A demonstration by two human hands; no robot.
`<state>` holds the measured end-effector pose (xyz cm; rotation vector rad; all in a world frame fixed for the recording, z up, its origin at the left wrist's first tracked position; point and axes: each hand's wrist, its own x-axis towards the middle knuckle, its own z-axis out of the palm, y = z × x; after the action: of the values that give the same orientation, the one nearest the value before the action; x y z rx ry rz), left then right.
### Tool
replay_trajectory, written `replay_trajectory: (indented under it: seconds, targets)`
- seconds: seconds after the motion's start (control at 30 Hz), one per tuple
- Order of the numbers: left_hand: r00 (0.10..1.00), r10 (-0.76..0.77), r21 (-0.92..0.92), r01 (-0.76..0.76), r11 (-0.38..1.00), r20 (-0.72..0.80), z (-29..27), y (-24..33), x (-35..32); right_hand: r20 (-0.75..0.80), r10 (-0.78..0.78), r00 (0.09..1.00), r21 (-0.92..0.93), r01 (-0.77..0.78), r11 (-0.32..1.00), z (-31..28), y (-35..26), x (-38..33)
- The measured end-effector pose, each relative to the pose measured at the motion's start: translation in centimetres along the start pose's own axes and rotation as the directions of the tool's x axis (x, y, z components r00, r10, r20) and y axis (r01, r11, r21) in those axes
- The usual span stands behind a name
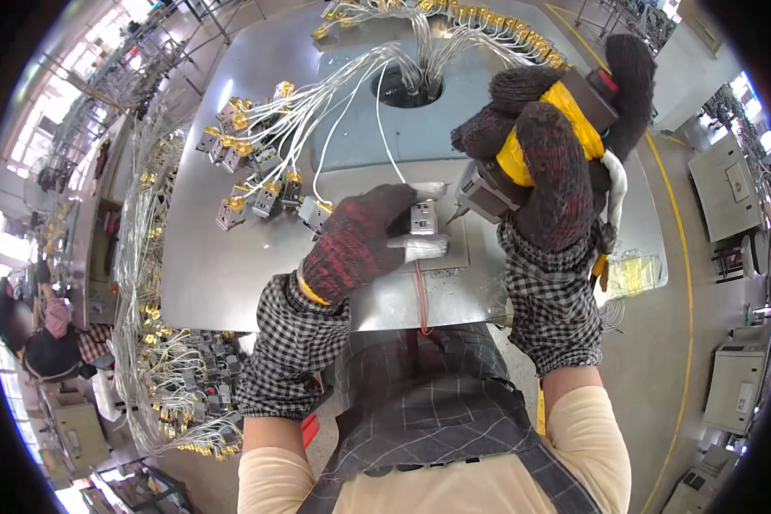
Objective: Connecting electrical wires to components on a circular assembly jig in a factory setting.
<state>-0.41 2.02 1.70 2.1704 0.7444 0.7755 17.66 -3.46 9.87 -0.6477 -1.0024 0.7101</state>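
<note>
My left hand [355, 244], in a dark red and black knit glove with white tape on the fingertips, steadies a small silver metal block [423, 218] between thumb and finger. Small holes show in the block's upper face. A thin white cable [387, 137] runs from beside it toward the hole in the worktop. My right hand [557, 167], also gloved, is wrapped round a dark hand-held power tool [487, 195] bound with yellow tape. Its thin pointed tip [457, 214] is just right of the block; whether they touch I cannot tell. Beneath the block lies a flat metal plate [456, 250].
Silver cables come up through a round hole [387, 89] in the metal worktop [206, 287]. Several metal blocks with brass-coloured ends [265, 197] lie at the left. Red wires [421, 295] hang over the front edge. More cabled parts [193, 368] hang at lower left; another person [51, 334] is far left.
</note>
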Motion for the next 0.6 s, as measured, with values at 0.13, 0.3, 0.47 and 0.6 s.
replay_trajectory:
  seconds: [0.13, 0.3, 0.47, 0.6]
  targets:
    - [0.996, -0.064, 0.245, 0.045, 0.968, 0.070, -0.3, 1.6, 0.3, 0.039, -0.207, 0.978, -0.048, 0.208, 0.977, -0.7, 1.4, 0.3]
    - [0.998, -0.036, 0.255, 0.021, 0.967, 0.055, -0.1, 0.5, -0.1, 0.059, -0.052, 0.997, 0.585, 0.007, 0.811, -1.1, 2.0, 0.8]
    - [0.999, -0.019, 0.289, 0.003, 0.957, 0.051, 0.2, 0.6, 0.2, 0.202, 0.311, 0.929, 0.596, -0.368, 0.713, -8.9, 4.0, -1.0]
    - [1.000, 0.017, 0.212, -0.022, 0.977, 0.026, 0.1, 0.5, 0.0, 0.248, 0.338, 0.908, 0.558, -0.419, 0.716, -10.9, 5.3, -2.1]
